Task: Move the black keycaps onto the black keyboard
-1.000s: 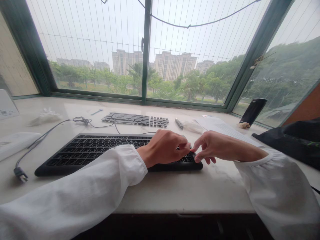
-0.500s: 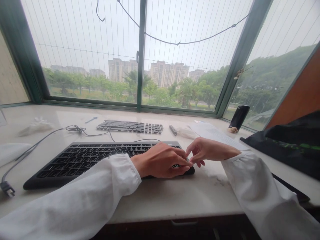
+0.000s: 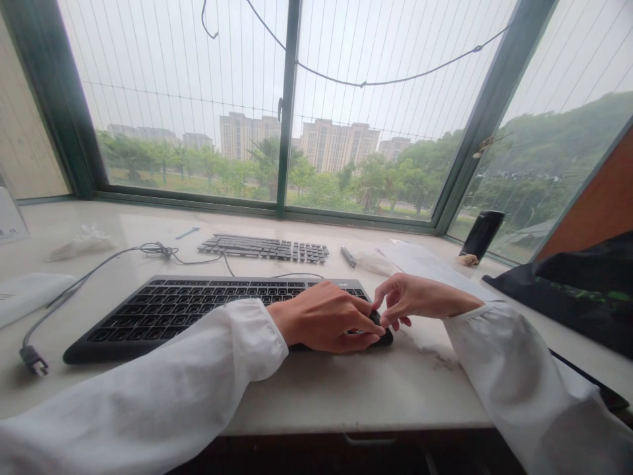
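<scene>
A black keyboard (image 3: 173, 307) lies on the white counter, its key positions showing as bare sockets without caps. Across its right end rests my left hand (image 3: 329, 318), palm down, with fingers bent and pressed together. What these fingers hold, if anything, is hidden. My right hand (image 3: 403, 300) comes in at the keyboard's right edge, thumb and forefinger pinched close to the left fingertips. A small black piece (image 3: 376, 318) shows between the two hands; it looks like a keycap. Behind the keyboard, loose keycaps (image 3: 262, 247) are laid out in keyboard order.
A cable with a USB plug (image 3: 34, 361) loops over the left side. At the back lie a blue stick (image 3: 188, 233), plastic bags (image 3: 82, 244) and a dark pen-like item (image 3: 348, 256). Paper (image 3: 430, 264), a black cylinder (image 3: 482, 234) and a black bag (image 3: 568, 284) sit right.
The whole view has shifted slightly, so everything appears a little farther right. The right fingertips have drawn slightly apart from the left ones, and the small black piece shows between them.
</scene>
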### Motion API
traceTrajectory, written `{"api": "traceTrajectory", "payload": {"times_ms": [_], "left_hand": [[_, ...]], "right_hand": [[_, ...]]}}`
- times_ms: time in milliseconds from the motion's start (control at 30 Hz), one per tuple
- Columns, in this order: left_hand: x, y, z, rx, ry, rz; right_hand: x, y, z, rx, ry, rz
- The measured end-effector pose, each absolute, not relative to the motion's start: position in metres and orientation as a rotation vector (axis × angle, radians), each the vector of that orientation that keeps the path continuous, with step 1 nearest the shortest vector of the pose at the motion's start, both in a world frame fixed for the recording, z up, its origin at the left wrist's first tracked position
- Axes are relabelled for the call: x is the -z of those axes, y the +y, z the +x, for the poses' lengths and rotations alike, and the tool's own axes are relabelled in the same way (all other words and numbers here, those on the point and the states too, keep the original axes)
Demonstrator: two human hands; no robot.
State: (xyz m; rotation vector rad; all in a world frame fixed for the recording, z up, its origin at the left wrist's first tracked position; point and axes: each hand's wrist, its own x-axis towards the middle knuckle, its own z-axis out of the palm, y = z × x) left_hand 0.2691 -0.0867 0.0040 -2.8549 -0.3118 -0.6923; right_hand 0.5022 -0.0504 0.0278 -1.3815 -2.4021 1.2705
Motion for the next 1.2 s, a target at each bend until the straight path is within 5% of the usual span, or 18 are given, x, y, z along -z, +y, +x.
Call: {"api": "traceTrajectory", "payload": {"times_ms": [567,1200], "left_hand": [[-0.001,-0.084,0.275,0.612,-0.601,-2.996],[-0.004,-0.09,0.28,0.559,-0.757,-2.938]], "right_hand": [[-0.032,-0.051,0.5,-1.133,-2.496,-1.364],[-0.029,-0.045,0.497,-1.391,-2.364,-1.365]]}}
